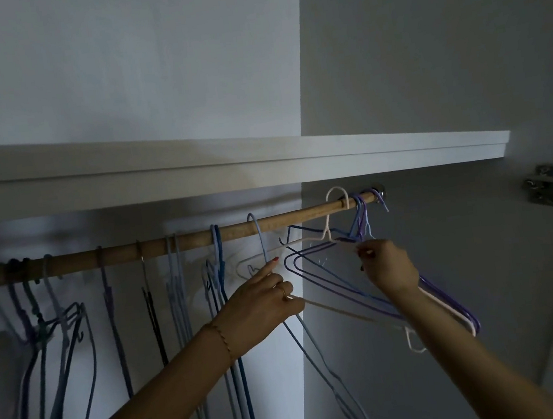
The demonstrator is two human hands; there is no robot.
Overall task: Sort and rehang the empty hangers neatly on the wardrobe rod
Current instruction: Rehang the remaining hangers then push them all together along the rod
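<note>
Now working at the right end of the wooden rod [175, 243], which crosses the middle of the frame under the white shelf [264, 172]. Best done by freeing one hanger at a time, lifting each hook clear of the rod before sliding, so that the wires do not catch.

Tangled bunch of blue and purple hangers [338, 281] at centre right, hooks crowded near the rod bracket [379, 193]; more hangers spread along the left half.

Cream hanger [331, 310] among them, hook over the rod, body tilted.

Left hand [264, 300], centre frame, fingers curled round the cream wire, forefinger stretched toward a pale blue hanger [261, 242].

Right hand [390, 270] pinching thin wire just under the crowded hooks; which hanger, cannot tell.
</note>
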